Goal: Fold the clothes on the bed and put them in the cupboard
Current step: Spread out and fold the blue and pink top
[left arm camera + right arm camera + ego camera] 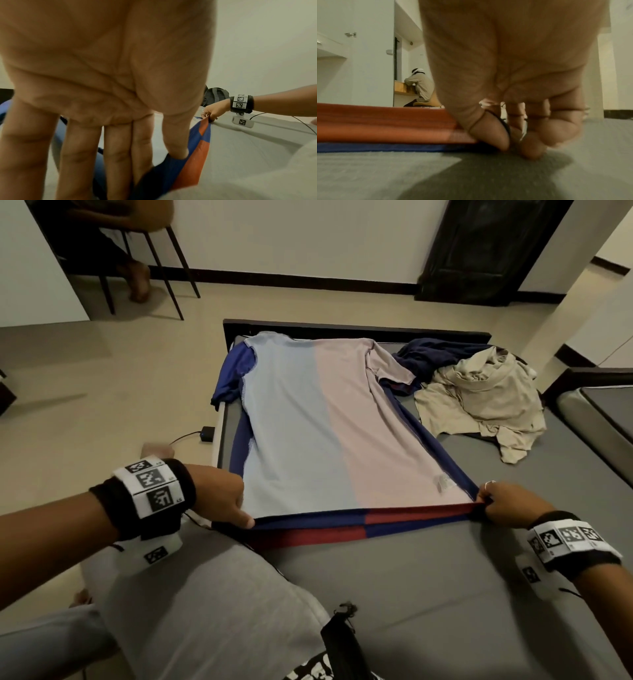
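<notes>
A jersey [318, 422], turned inside out with pale blue and pink halves, lies spread flat on the grey bed [445, 577], neck end far from me. Its blue and red hem runs along the near edge. My left hand [226, 501] grips the hem's left corner, thumb on top. In the left wrist view the thumb tip is tucked into the blue and orange-red cloth [193, 155]. My right hand [507, 501] pinches the right corner between thumb and forefinger, close to the mattress; the right wrist view shows the hem [385, 124] stretched taut to the left.
A crumpled beige garment [479, 402] and a navy one [428, 354] lie at the bed's far right. My grey-trousered knee [205, 594] rests on the near corner. A second bed [599, 412] stands at the right, a chair [154, 251] and a dark door [486, 248] beyond.
</notes>
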Motion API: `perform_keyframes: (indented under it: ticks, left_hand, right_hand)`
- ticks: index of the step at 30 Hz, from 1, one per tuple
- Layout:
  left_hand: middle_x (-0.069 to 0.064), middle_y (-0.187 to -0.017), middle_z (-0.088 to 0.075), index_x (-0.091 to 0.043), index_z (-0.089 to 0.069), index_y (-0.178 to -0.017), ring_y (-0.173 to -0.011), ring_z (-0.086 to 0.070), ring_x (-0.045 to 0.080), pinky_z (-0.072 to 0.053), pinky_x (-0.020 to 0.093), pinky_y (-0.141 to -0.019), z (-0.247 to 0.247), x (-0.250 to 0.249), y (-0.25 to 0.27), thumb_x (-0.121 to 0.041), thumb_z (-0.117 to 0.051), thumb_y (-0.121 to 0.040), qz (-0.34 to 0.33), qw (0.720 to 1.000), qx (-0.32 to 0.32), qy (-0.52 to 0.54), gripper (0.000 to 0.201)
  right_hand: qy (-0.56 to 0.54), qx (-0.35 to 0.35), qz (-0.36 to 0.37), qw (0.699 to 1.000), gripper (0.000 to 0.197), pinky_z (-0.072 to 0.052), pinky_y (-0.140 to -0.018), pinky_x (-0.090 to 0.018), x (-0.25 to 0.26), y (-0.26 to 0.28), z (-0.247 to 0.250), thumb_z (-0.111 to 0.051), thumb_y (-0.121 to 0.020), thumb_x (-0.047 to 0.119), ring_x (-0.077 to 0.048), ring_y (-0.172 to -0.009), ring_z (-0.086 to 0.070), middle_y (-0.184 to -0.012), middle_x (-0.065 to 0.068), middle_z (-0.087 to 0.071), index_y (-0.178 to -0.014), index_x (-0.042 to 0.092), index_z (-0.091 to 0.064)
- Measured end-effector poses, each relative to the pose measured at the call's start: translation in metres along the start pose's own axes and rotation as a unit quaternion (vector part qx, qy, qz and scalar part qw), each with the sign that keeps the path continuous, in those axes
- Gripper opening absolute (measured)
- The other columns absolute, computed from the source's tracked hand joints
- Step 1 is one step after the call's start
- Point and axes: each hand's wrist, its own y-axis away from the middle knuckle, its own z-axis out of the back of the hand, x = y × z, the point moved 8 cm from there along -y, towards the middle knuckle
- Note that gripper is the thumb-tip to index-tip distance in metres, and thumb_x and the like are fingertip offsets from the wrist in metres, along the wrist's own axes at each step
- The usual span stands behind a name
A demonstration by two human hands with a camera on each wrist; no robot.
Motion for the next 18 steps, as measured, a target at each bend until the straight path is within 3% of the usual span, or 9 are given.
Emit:
perform_keyframes:
  ticks: [2,4,6,8,11,14,16,18]
  left_hand:
    - [-0.002,-0.064,-0.052,-0.015,-0.059,-0.068,-0.062,-0.047,0.016,-0.042,0.030,-0.069,-0.004,-0.003,-0.007,-0.071,-0.042,-0.092,0.003,1.000,0.023,-0.004,0.063]
    - [-0.002,-0.073,-0.066,-0.012,-0.069,-0.080,-0.069,-0.062,0.019,-0.051,0.030,-0.078,-0.004,-0.001,-0.013,-0.073,-0.039,-0.092,0.005,0.999,0.041,0.008,0.068]
    - [-0.002,-0.084,-0.076,-0.017,-0.074,-0.090,-0.081,-0.073,0.019,-0.056,0.035,-0.087,-0.001,0.006,-0.016,-0.071,-0.040,-0.092,0.014,0.997,0.062,0.054,0.063]
    - [-0.004,-0.087,-0.077,-0.020,-0.074,-0.093,-0.081,-0.074,0.015,-0.059,0.036,-0.085,0.009,0.020,-0.020,-0.063,-0.043,-0.096,0.026,0.991,0.067,0.117,0.053]
    - [-0.007,-0.085,-0.077,-0.016,-0.072,-0.093,-0.077,-0.075,0.017,-0.058,0.033,-0.074,0.043,0.056,-0.034,-0.054,-0.048,-0.098,0.057,0.985,-0.014,0.164,0.045]
    - [-0.002,-0.084,-0.076,-0.008,-0.072,-0.091,-0.076,-0.075,0.024,-0.051,0.025,-0.056,0.078,0.107,-0.058,-0.047,-0.053,-0.097,0.109,0.967,-0.114,0.198,0.043]
    - [0.004,-0.087,-0.076,-0.006,-0.070,-0.090,-0.075,-0.073,0.028,-0.052,0.027,-0.058,0.095,0.148,-0.080,-0.046,-0.055,-0.096,0.156,0.943,-0.185,0.229,0.044]
    - [0.013,-0.094,-0.074,-0.004,-0.067,-0.090,-0.078,-0.071,0.032,-0.056,0.034,-0.071,0.107,0.190,-0.101,-0.055,-0.057,-0.092,0.205,0.902,-0.264,0.275,0.051]
  right_hand:
    - [0.064,-0.001,-0.009,0.998,0.004,-0.043,-0.072,-0.025,0.009,0.004,0.007,-0.067,-0.090,0.020,-0.016,-0.089,-0.054,-0.105,0.000,-0.053,-0.090,0.023,-0.064]
    - [0.100,-0.062,0.007,0.993,0.007,-0.047,-0.084,-0.030,0.031,0.010,0.026,-0.068,-0.087,0.022,-0.016,-0.095,-0.051,-0.109,0.003,-0.047,-0.088,0.028,-0.066]
    - [0.089,-0.143,0.057,0.984,0.018,-0.044,-0.082,-0.029,0.067,0.019,0.044,-0.067,-0.084,0.014,-0.016,-0.095,-0.050,-0.109,0.004,-0.050,-0.085,0.032,-0.067]
    - [0.027,-0.186,0.123,0.975,0.028,-0.041,-0.078,-0.028,0.115,0.025,0.053,-0.063,-0.080,0.003,-0.016,-0.092,-0.053,-0.104,0.004,-0.053,-0.083,0.030,-0.067]
    - [-0.054,-0.188,0.214,0.957,0.029,-0.042,-0.073,-0.028,0.195,0.028,0.059,-0.056,-0.079,0.001,-0.013,-0.087,-0.057,-0.094,0.010,-0.057,-0.082,0.028,-0.067]
    - [-0.063,-0.154,0.273,0.948,0.017,-0.049,-0.073,-0.032,0.282,0.022,0.053,-0.057,-0.083,0.015,-0.014,-0.085,-0.061,-0.091,0.011,-0.062,-0.088,0.029,-0.066]
    - [-0.050,-0.136,0.300,0.943,0.008,-0.050,-0.072,-0.033,0.333,0.022,0.042,-0.059,-0.085,0.030,-0.017,-0.083,-0.064,-0.086,0.011,-0.065,-0.089,0.028,-0.065]
    - [-0.028,-0.107,0.311,0.944,0.028,-0.050,-0.067,-0.032,0.378,0.022,0.022,-0.059,-0.086,0.052,-0.017,-0.075,-0.065,-0.076,0.008,-0.066,-0.084,0.025,-0.066]
